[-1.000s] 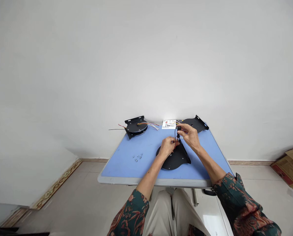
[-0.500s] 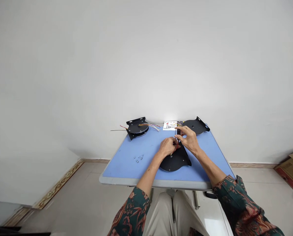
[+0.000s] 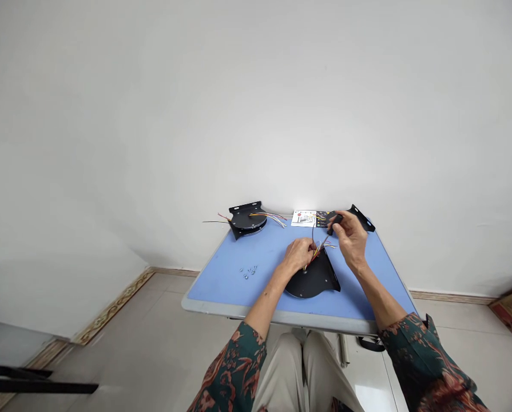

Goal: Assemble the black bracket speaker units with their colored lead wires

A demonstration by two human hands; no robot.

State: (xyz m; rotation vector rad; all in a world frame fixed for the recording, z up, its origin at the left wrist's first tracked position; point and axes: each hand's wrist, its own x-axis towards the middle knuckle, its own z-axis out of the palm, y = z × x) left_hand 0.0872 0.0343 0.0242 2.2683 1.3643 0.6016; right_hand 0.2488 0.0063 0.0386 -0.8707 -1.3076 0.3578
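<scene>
Since a moment ago my right hand (image 3: 350,237) has drawn off to the right and farther away, fingertips pinched on a small black connector (image 3: 335,218), so the coloured wires (image 3: 320,248) now stretch between my hands. My left hand (image 3: 299,254) stays closed on the wires' near end, at the far edge of the black plate (image 3: 313,278) lying on the blue table (image 3: 221,286) near its front edge, right of the loose screws (image 3: 247,271)

Your right hand (image 3: 350,240) hides most of the far black metal bracket plate (image 3: 362,217). Pinched small black part (image 3: 335,220) and tiny silver fasteners (image 3: 247,271): too small to identify.
</scene>
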